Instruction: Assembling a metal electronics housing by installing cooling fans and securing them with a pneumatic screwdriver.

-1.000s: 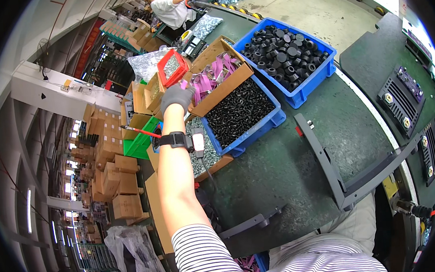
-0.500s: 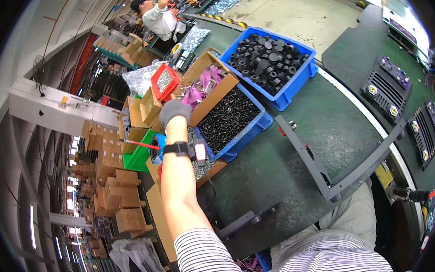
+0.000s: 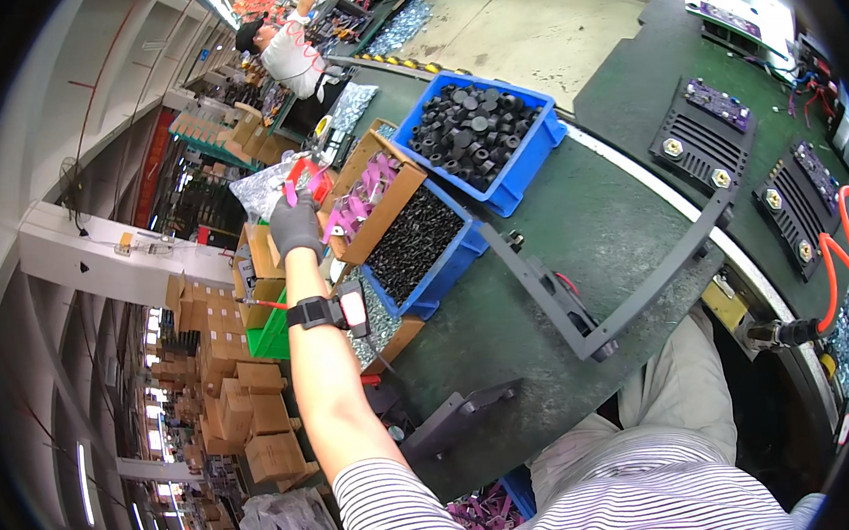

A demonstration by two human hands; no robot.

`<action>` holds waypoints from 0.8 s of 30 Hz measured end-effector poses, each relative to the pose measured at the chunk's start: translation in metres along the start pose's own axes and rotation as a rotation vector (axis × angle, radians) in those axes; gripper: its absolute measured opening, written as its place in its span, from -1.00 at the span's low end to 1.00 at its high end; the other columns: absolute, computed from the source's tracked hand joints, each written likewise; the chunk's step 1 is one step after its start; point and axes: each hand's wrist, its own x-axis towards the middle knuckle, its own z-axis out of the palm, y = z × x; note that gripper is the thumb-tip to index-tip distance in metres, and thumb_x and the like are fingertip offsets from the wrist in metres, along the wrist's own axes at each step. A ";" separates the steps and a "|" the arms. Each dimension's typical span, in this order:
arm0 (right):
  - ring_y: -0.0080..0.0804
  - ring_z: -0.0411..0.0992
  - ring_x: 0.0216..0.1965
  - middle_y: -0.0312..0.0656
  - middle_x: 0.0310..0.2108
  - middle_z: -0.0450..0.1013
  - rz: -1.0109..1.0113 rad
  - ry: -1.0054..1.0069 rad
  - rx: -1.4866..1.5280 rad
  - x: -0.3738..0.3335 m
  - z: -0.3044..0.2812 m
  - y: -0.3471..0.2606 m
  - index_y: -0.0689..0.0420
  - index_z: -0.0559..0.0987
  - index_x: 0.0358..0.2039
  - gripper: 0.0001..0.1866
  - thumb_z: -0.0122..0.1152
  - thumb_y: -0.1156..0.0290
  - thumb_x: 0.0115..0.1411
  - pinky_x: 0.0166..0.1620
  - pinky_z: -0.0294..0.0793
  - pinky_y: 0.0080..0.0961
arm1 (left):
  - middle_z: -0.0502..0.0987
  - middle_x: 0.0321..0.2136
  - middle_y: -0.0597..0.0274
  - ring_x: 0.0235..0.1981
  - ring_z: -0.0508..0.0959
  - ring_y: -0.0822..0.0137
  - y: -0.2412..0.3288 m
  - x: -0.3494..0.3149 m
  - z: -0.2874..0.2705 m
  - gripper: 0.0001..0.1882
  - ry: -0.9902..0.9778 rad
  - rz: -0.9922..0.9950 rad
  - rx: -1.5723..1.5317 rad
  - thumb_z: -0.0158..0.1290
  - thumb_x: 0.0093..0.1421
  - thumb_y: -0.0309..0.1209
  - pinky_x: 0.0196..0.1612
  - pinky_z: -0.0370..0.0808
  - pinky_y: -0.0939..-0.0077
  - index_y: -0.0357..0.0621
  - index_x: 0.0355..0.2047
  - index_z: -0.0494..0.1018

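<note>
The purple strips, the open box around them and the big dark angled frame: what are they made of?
Purple strips: perhaps thin plastic or coated metal; smooth and bent, but too small to settle. Box: seemingly cardboard, with matte brown, flat walls. Angled frame: probably coated metal, dull grey, judging by its crisp-edged bars.

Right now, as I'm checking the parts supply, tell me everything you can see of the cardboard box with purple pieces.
The cardboard box is brown and open-topped, its long near wall plain. Thin, strip-like purple pieces lie jumbled inside. It sits at a slant in the picture, beside the blue bin of small black parts, overlapping that bin's edge in view. The gloved left hand is by its left end; whether hand or bin touches it is unclear. Its base is hidden.
</note>
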 end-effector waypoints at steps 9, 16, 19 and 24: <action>-0.82 0.15 -0.55 -0.45 -0.43 0.31 -0.512 -0.293 -0.590 -0.039 0.160 -0.023 0.09 0.41 0.08 -0.60 0.08 0.29 0.24 -0.50 0.07 -0.80 | 0.57 -0.47 0.23 -0.44 0.50 0.46 0.229 -0.109 0.065 -0.67 -0.693 0.493 -0.290 0.20 0.10 -0.25 -0.33 0.43 0.56 -0.23 -0.21 0.55; -0.64 0.36 -0.36 -0.34 -0.40 0.41 -0.534 -0.588 -0.874 -0.040 0.303 -0.030 0.24 0.56 -0.25 -0.75 0.18 0.33 0.16 -0.30 0.38 -0.66 | 0.56 -0.47 0.22 -0.43 0.49 0.39 0.350 -0.199 0.127 -0.63 -0.967 0.809 0.058 0.07 0.18 -0.14 -0.29 0.42 0.46 -0.17 -0.17 0.54; -0.53 0.43 -0.22 -0.26 -0.32 0.49 -0.599 -0.676 -0.948 -0.033 0.335 -0.024 0.24 0.56 -0.19 -0.75 0.17 0.45 0.11 -0.12 0.44 -0.52 | 0.55 -0.50 0.20 -0.45 0.51 0.37 0.365 -0.220 0.144 -0.66 -1.076 0.921 0.128 0.09 0.19 -0.16 -0.29 0.44 0.41 -0.15 -0.17 0.54; -0.49 0.44 -0.30 -0.23 -0.29 0.50 -0.698 -0.824 -1.179 -0.012 0.371 -0.014 0.27 0.53 -0.18 -0.71 0.12 0.58 0.02 -0.18 0.45 -0.52 | 0.57 -0.45 0.09 -0.41 0.56 0.23 0.369 -0.238 0.161 -0.67 -1.143 0.948 0.276 0.08 0.19 -0.17 -0.25 0.47 0.36 -0.12 -0.17 0.54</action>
